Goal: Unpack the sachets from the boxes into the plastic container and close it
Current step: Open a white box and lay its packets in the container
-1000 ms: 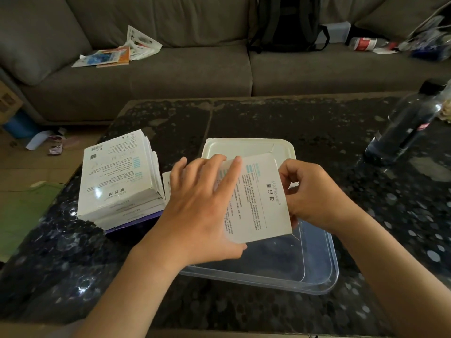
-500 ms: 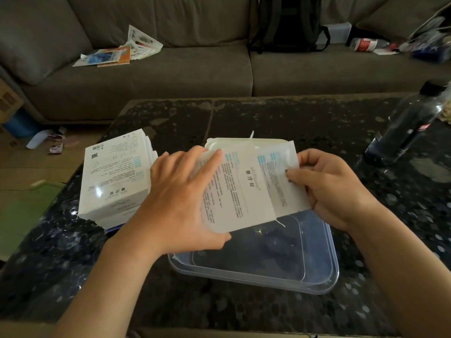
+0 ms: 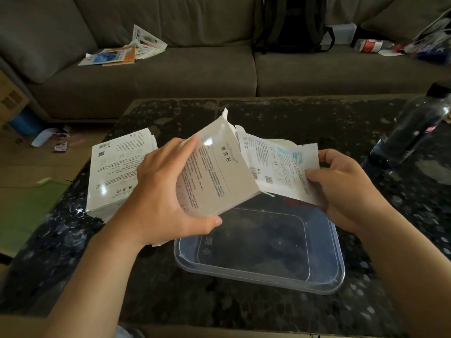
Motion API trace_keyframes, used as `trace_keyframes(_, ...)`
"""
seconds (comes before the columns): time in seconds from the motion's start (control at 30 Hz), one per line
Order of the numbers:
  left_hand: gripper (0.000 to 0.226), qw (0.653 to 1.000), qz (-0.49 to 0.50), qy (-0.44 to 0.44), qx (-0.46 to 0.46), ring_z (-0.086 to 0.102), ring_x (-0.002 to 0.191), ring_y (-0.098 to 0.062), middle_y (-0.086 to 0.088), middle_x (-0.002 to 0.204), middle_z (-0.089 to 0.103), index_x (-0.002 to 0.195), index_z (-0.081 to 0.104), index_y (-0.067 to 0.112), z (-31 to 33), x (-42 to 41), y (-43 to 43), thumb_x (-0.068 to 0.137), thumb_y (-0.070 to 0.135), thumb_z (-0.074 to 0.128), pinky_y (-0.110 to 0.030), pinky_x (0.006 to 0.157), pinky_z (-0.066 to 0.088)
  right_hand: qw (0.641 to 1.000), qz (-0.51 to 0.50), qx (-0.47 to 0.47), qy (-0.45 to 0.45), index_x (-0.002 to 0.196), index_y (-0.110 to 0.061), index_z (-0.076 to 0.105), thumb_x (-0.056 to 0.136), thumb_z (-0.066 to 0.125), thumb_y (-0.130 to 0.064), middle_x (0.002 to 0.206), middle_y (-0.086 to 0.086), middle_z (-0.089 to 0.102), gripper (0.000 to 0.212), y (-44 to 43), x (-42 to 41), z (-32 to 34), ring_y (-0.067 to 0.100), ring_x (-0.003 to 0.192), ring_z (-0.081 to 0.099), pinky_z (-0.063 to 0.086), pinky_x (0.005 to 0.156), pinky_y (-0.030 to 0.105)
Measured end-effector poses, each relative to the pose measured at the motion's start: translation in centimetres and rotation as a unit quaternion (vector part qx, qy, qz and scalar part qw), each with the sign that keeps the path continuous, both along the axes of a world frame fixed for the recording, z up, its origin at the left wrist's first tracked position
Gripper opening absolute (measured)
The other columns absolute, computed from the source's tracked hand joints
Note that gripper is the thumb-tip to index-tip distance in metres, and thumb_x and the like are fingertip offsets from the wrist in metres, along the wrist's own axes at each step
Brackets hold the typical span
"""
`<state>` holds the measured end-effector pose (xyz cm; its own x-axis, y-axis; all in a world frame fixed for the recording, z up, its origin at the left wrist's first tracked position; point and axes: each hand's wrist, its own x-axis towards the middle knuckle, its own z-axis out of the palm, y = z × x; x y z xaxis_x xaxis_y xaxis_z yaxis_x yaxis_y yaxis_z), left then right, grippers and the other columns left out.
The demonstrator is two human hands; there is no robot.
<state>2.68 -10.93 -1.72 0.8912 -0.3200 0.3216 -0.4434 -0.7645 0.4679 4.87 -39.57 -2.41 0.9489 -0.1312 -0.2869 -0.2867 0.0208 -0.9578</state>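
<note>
Sachets (image 3: 280,167) now mostly out of box (image 3: 214,172): my left hand (image 3: 166,191) grips box, right (image 3: 346,189) pinches sachets, tub (image 3: 339,259) still empty.

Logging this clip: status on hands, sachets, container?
Left hand grips box. Right hand pulling sachets out, above the container. Container empty, lid off. Nothing blocking.

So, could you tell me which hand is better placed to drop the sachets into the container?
Right hand: it already grips the sachets above the empty container; the left hand holds the box.
</note>
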Motion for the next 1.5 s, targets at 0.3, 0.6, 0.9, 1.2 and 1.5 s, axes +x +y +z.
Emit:
trace_keyframes(0.3, 0.110, 0.995, -0.033, 0.052, -0.084, 0.028, 0.136, 0.005, 0.046, 0.138, 0.025, 0.144, 0.017, 0.058, 0.0, -0.5, -0.3, 0.051, 0.069, 0.076, -0.017, 0.097, 0.031, 0.987, 0.141, -0.027, 0.077, 0.112, -0.011, 0.068, 0.099, 0.041, 0.010, 0.099, 0.009, 0.078, 0.037, -1.3, -1.4, 0.1, 0.026, 0.090, 0.075, 0.059, 0.086, 0.048)
trace_keyframes(0.6, 0.111, 0.999, -0.025, 0.017, 0.008, 0.022, 0.125, 0.014, 0.029, 0.138, 0.031, 0.148, 0.019, 0.052, -0.4, -0.3, -0.7, 0.052, 0.075, 0.072, -0.027, 0.106, 0.023, 0.987, 0.099, -0.112, 0.063, 0.108, -0.017, 0.069, 0.101, 0.041, 0.005, 0.094, 0.008, 0.078, 0.037, -4.2, -0.4, 2.1, 0.025, 0.085, 0.077, 0.062, 0.079, 0.049)
trace_keyframes(0.9, 0.125, 0.985, 0.068, -0.034, 0.155, 0.033, 0.134, -0.032, -0.003, 0.147, 0.033, 0.153, 0.022, 0.023, -1.5, 0.6, -0.2, 0.051, 0.086, 0.059, -0.053, 0.112, 0.024, 0.981, 0.167, -0.007, -0.099, 0.110, -0.025, 0.074, 0.086, 0.048, 0.003, 0.100, 0.019, 0.075, 0.044, -6.5, -1.0, 4.6, 0.038, 0.087, 0.074, 0.060, 0.052, 0.030)
trace_keyframes(1.2, 0.129, 0.974, 0.123, -0.032, 0.190, 0.029, 0.134, -0.033, -0.005, 0.149, 0.030, 0.154, 0.019, 0.023, -1.6, 1.1, -0.5, 0.050, 0.087, 0.060, -0.054, 0.113, 0.024, 0.957, 0.213, -0.121, -0.153, 0.079, -0.006, 0.075, 0.065, 0.075, -0.028, 0.074, 0.020, 0.075, 0.026, -4.2, -1.5, 4.9, 0.029, 0.064, 0.074, 0.059, 0.051, 0.028)
trace_keyframes(1.5, 0.122, 0.965, 0.183, -0.041, 0.186, 0.029, 0.136, -0.037, -0.010, 0.150, 0.030, 0.152, 0.020, 0.023, -1.8, 1.3, -0.4, 0.054, 0.080, 0.065, -0.058, 0.112, 0.024, 0.919, 0.255, -0.300, 0.005, 0.090, -0.010, 0.068, 0.097, 0.064, -0.027, 0.058, 0.007, 0.070, 0.019, 1.4, 0.0, 0.4, 0.020, 0.052, 0.069, 0.060, 0.055, 0.030)
